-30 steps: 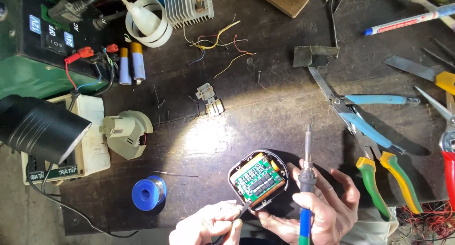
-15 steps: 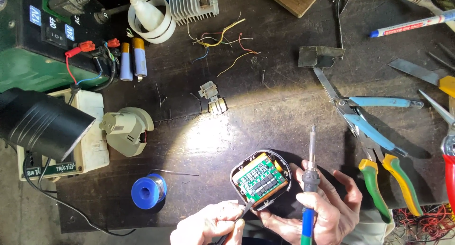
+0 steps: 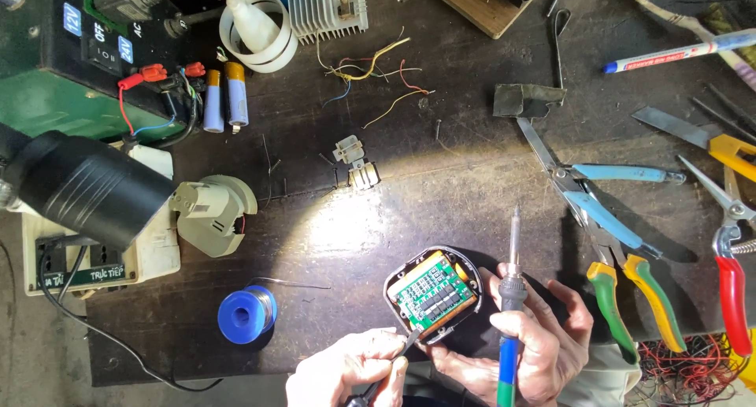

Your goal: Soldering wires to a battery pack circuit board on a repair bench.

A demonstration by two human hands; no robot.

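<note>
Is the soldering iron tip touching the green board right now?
No: the soldering iron in the right hand points up, its tip off the green board.

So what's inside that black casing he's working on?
Inside the black casing a green circuit board fills most of the opening, with orange cells showing at its upper edge. Whatever lies beneath the board is covered.

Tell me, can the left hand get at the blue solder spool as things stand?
Probably yes, but not freely. The spool lies close by the left hand with bare bench between. However, that hand is pinching a thin tool against the battery pack, so it isn't empty.
</note>
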